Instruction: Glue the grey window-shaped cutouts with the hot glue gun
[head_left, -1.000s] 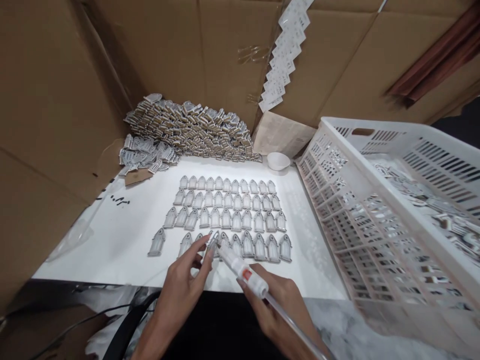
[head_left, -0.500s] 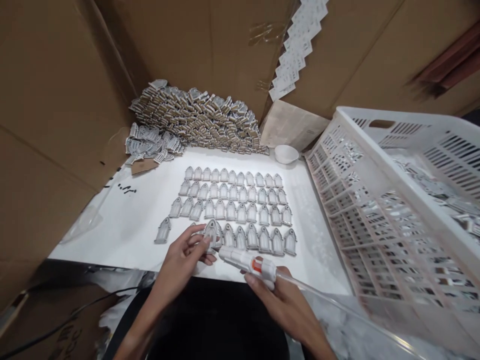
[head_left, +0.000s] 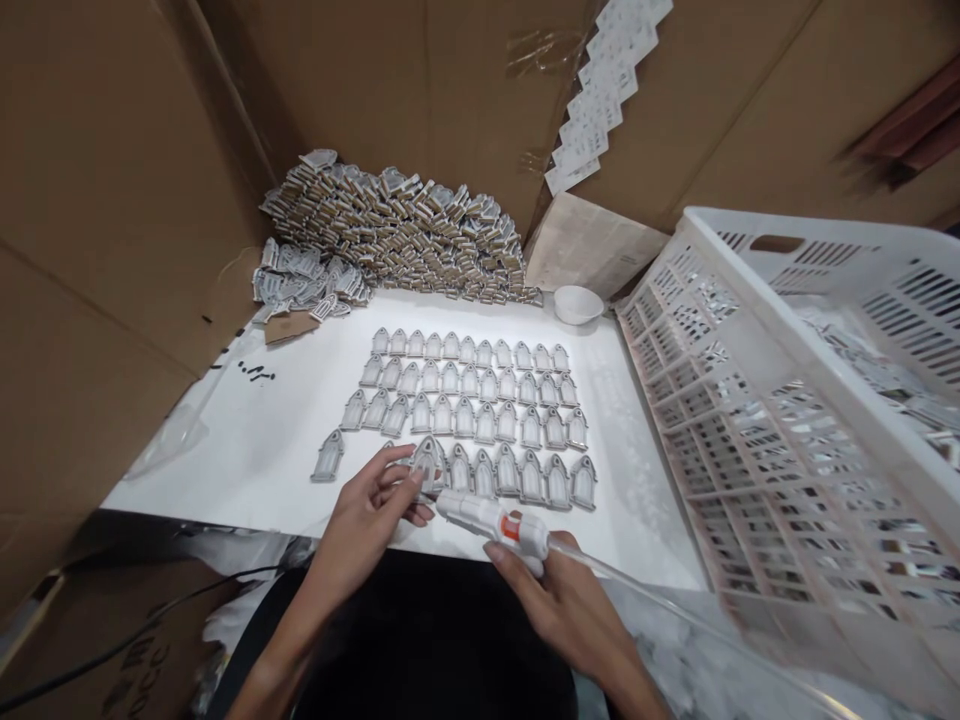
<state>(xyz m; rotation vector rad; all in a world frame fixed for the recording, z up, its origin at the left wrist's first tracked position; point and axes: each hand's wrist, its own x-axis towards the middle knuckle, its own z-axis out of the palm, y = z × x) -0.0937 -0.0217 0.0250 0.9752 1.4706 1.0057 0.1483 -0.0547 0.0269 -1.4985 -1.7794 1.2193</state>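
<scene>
Between the fingertips of my left hand [head_left: 379, 500] is a small grey-white arched plaque [head_left: 427, 462], lifted over the front row. My right hand [head_left: 547, 590] is wrapped round a white glue gun [head_left: 487, 518] with an orange part on its side and a clear glue stick [head_left: 637, 580] trailing from its back. The gun's tip points left and sits right by the lower edge of the plaque; whether they touch I cannot tell. Rows of matching arched plaques [head_left: 465, 412] lie on the white table [head_left: 247, 450], and a single plaque [head_left: 328, 456] lies apart at the left.
A large heap of plaques [head_left: 397, 235] leans on the cardboard wall [head_left: 360, 70], with a smaller pile [head_left: 307, 278] beside it. A white bowl [head_left: 577, 305] stands at the back. The white plastic crate [head_left: 675, 380] at the right holds many pieces. Black bits [head_left: 256, 372] lie at the left.
The glue gun's tip has come slightly left, closer to the held plaque. Both hands keep their grips. The whole view has shifted a little.
</scene>
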